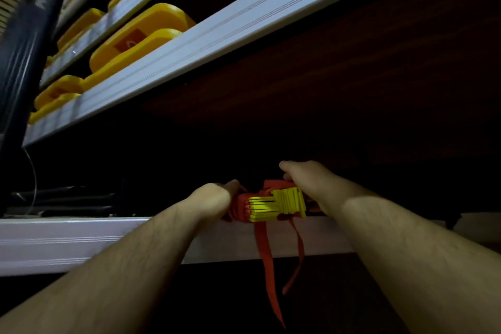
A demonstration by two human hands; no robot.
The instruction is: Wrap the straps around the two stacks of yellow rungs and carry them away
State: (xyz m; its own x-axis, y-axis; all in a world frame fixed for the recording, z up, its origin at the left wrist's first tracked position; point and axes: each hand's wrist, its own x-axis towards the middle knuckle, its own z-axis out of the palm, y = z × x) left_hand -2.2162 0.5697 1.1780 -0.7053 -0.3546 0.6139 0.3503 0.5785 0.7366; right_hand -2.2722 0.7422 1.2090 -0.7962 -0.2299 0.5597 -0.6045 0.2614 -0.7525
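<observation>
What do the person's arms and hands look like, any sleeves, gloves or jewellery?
Both forearms are bare, with some hair and no sleeves in view. The left hand and right hand wear no gloves; no watch or bracelet shows.

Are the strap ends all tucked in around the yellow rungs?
No, two loose red strap ends hang below the yellow rungs, over the white shelf beam.

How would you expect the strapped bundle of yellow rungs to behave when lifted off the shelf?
The bundle of yellow rungs looks like separate flat slats with uneven ends, so they may slide against each other. The orange straps are floppy: loose tails dangle over the shelf edge and could snag.
</observation>
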